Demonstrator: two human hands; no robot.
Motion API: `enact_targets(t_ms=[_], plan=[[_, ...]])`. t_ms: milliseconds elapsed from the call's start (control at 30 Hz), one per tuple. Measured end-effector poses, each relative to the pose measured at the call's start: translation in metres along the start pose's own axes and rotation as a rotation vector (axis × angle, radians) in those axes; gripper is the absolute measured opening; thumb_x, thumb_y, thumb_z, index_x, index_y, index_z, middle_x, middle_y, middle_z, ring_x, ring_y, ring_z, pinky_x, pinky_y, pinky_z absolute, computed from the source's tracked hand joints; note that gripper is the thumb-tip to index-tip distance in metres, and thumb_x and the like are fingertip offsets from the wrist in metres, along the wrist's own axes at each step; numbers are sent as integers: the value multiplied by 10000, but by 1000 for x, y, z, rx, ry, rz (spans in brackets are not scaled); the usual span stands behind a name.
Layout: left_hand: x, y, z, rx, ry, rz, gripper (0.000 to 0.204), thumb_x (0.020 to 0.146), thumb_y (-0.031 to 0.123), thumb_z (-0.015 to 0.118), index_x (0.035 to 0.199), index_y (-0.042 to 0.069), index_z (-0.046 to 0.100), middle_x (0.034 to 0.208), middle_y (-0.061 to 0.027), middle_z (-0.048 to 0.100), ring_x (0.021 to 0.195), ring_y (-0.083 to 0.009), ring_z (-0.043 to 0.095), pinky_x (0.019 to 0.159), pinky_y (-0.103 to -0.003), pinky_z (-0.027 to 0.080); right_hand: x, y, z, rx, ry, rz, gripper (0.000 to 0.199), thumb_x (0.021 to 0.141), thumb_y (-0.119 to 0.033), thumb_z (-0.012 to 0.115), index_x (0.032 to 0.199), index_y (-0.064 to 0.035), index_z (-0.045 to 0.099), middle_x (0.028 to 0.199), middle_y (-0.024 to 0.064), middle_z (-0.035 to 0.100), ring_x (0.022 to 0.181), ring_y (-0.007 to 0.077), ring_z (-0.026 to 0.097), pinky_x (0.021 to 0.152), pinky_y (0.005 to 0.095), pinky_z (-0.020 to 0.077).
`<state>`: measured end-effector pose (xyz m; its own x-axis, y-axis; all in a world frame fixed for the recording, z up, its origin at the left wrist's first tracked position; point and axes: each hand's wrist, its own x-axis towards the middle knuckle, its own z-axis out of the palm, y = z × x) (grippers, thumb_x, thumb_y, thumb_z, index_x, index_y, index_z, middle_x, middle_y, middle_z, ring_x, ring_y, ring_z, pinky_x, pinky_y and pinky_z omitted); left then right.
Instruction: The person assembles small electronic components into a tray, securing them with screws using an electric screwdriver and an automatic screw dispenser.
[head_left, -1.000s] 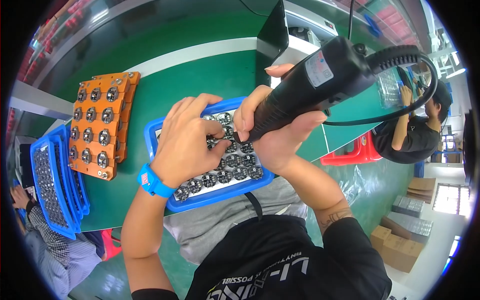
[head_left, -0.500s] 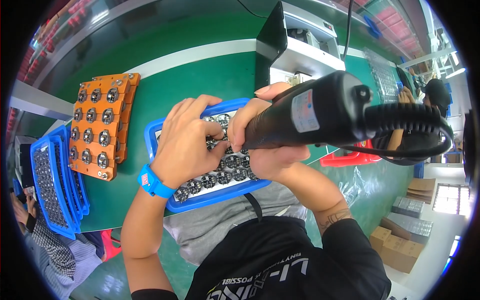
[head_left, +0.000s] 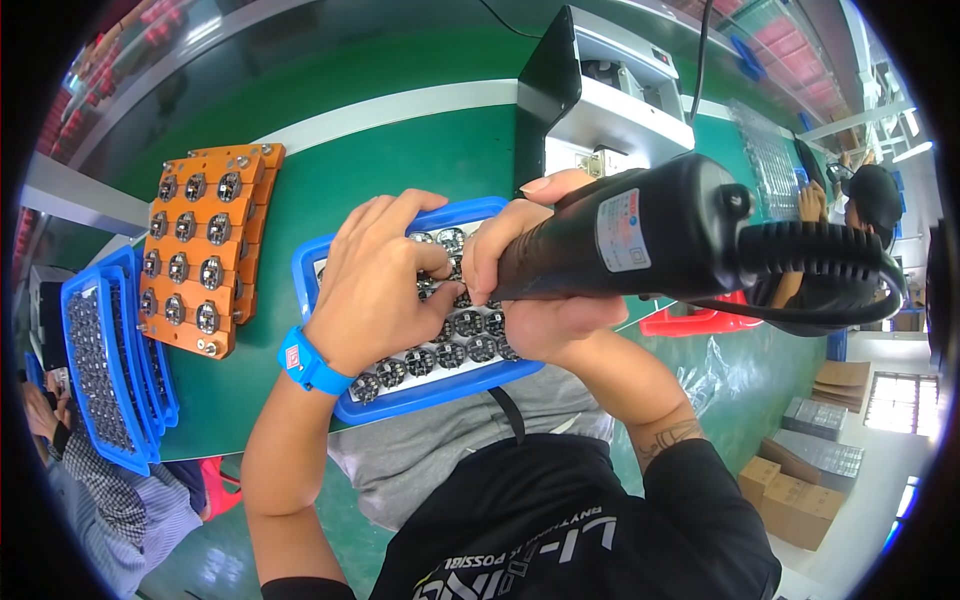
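My right hand [head_left: 545, 315] grips a black electric screwdriver [head_left: 668, 230], tilted over a blue tray [head_left: 450, 393]. Its tip is hidden by my hands. Rows of small round circuit parts [head_left: 450, 354] sit on the tray's white bed. My left hand [head_left: 372, 280], with a blue band on its wrist, lies across the tray. Its thumb and forefinger pinch together at one round part close to my right fingertips; the exact contact is partly covered.
An orange fixture [head_left: 203, 206] carrying similar round parts stands at the left. Beyond it, stacked blue trays [head_left: 152, 458] hold more parts. A white machine [head_left: 625, 128] with a black panel is at the back. Other people are at both sides, one in a black cap [head_left: 873, 190].
The screwdriver's back end has shifted slightly right and down, with my right hand moving a little. My left hand stays nearly in place, its pinch kept.
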<state>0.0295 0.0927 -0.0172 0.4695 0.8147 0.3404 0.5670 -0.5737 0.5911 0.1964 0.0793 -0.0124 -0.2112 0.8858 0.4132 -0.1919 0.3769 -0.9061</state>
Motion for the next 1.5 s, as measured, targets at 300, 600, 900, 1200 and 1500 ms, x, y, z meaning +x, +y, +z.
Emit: enact_targets(t_ms=[300, 600, 900, 1200, 1500], plan=[[2, 1, -2, 37, -5, -10, 77, 618, 86, 769, 692, 65, 760, 1125, -122, 635, 1009, -306, 598, 975, -426, 450, 15, 8, 11, 145, 98, 16, 910, 785, -805, 555, 1201, -16, 371, 610, 87, 531, 466, 130, 490, 421, 242, 394], [11, 12, 0, 26, -32, -44, 83, 631, 87, 779, 697, 55, 740, 1134, -103, 630, 1007, -307, 595, 959, -430, 452, 23, 3, -2, 165, 24, 5, 974, 837, -775, 513, 1335, 48, 366, 651, 87, 557, 486, 107, 485, 446, 243, 398], [9, 11, -4, 109, -12, 40, 150, 627, 102, 822, 680, 28, 702, 1218, -115, 631, 982, -347, 606, 875, -418, 489, 53, -76, -78, -216, 395, -325, 1008, 794, -911, 260, 1344, -70, 345, 576, 78, 487, 438, 175, 455, 432, 325, 398], [4, 2, -1, -44, -25, -48, 82, 663, 102, 774, 693, 47, 722, 1196, -128, 638, 1026, -339, 608, 919, -427, 480, 56, -49, -86, -280, 366, -292, 796, 919, -774, 331, 1241, -49, 388, 564, 77, 456, 440, 175, 448, 464, 312, 384], [0, -4, -2, -26, -42, 1, 122, 648, 84, 795, 745, 32, 742, 1220, -120, 641, 1022, -322, 619, 874, -391, 498, 38, -48, -64, -113, 335, -109, 809, 905, -801, 291, 1272, -86, 387, 560, 61, 439, 423, 167, 430, 466, 332, 399]])
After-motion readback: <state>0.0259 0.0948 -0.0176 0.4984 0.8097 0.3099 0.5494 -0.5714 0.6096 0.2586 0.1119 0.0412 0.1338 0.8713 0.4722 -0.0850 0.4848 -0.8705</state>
